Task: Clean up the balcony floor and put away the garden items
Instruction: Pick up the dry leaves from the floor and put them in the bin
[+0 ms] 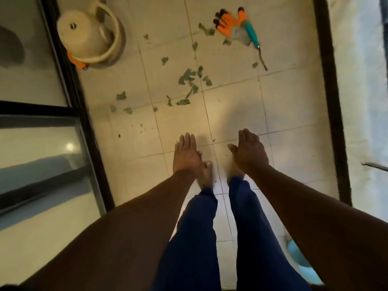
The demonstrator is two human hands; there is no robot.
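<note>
Green leaf scraps [186, 77] are strewn over the pale tiled floor [283, 97], well ahead of both hands. An orange glove [226, 22] and a teal-handled tool [252, 34] are seen lying together farther off, and an upturned cream pot [84, 34] is set near the dark door frame [84, 114]. The left hand [185, 153] is held out above the tiles, its fingers straight and close together, nothing grasped. The right hand [249, 153] is likewise extended, fingers relaxed and slightly bent, thumb spread aside, nothing touched. Bare feet and blue trousers [195, 238] are seen below.
</note>
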